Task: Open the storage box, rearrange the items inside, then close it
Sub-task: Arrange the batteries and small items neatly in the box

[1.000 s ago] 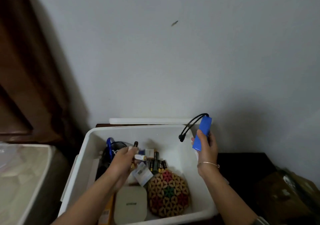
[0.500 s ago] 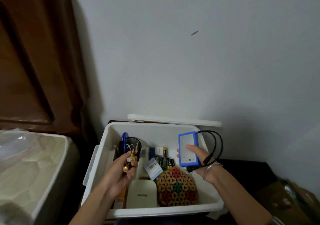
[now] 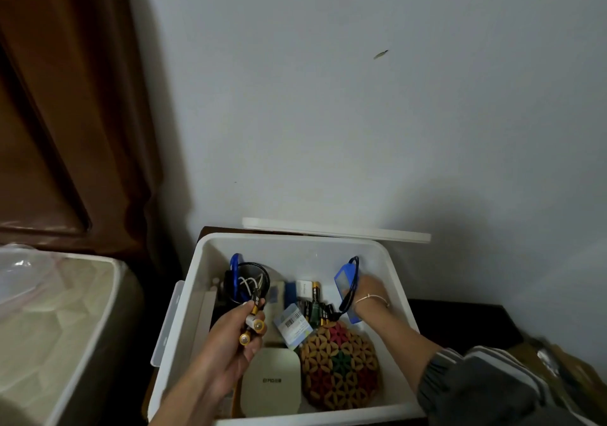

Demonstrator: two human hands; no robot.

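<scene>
The white storage box (image 3: 399,297) stands open, its lid (image 3: 335,228) propped behind it against the wall. My left hand (image 3: 230,337) hovers over the box's left side and grips several batteries (image 3: 254,324). My right hand (image 3: 366,291) is down inside the box by the right wall, holding a blue device (image 3: 345,281) with a black cord loop (image 3: 351,286). Inside lie a woven patterned round mat (image 3: 341,365), a cream square device (image 3: 271,383), a black cup (image 3: 248,281) with cables, more batteries (image 3: 313,307) and a barcode tag (image 3: 292,325).
A pale bin (image 3: 49,327) with a plastic liner stands at the left. Dark wooden furniture (image 3: 65,97) fills the upper left. The box sits on a dark surface (image 3: 460,320) against a white wall. Cardboard clutter (image 3: 558,366) lies at the lower right.
My right hand has lowered the blue device from above the rim down into the box beside its right wall. My left hand has lifted the batteries slightly toward me.
</scene>
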